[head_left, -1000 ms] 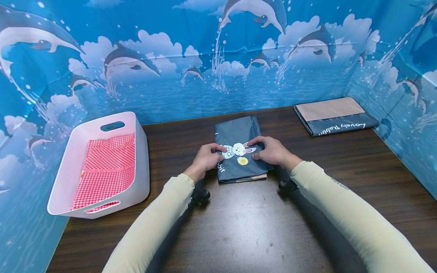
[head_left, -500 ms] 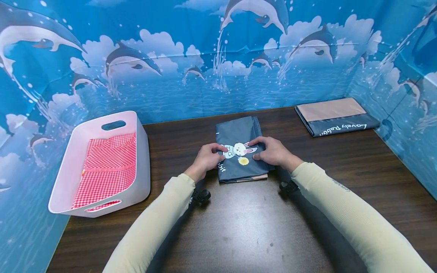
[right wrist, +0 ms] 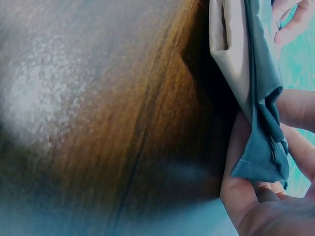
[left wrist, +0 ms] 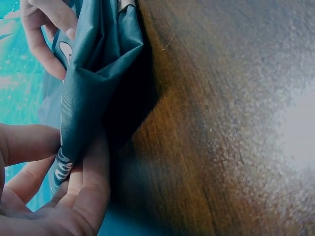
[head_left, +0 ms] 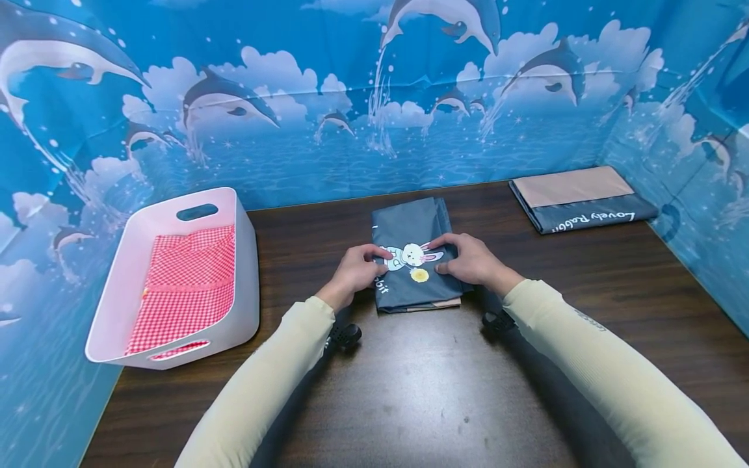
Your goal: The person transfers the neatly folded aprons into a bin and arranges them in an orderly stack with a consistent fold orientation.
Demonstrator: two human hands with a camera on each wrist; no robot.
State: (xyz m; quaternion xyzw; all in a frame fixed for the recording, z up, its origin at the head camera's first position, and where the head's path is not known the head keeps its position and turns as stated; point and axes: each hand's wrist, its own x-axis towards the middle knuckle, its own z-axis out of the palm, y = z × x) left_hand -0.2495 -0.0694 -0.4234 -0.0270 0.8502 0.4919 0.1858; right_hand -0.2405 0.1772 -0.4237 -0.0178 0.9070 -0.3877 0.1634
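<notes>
A folded dark grey cloth [head_left: 405,224] with a white rabbit and a yellow flower printed on it lies mid-table in the head view. My left hand [head_left: 354,270] pinches its left edge; in the left wrist view that hand's fingers reach beneath the cloth [left wrist: 91,88] and the thumb lies on top. At the opposite edge, my right hand [head_left: 473,263] grips the cloth. The right wrist view shows fingers under the folded layers [right wrist: 261,152], where a beige layer sags between the hands. Part of the cloth's underside is hidden.
A white plastic basket [head_left: 248,279] at the left holds a red-and-white checked cloth [head_left: 187,286]. Another folded dark and beige cloth [head_left: 585,198] with white lettering lies at the back right. A dolphin-print curtain [head_left: 409,162] closes off the back and sides of the brown table [head_left: 409,403].
The head view has shifted very slightly. Both hands keep their hold at the same edges, and the cloth stays where it was.
</notes>
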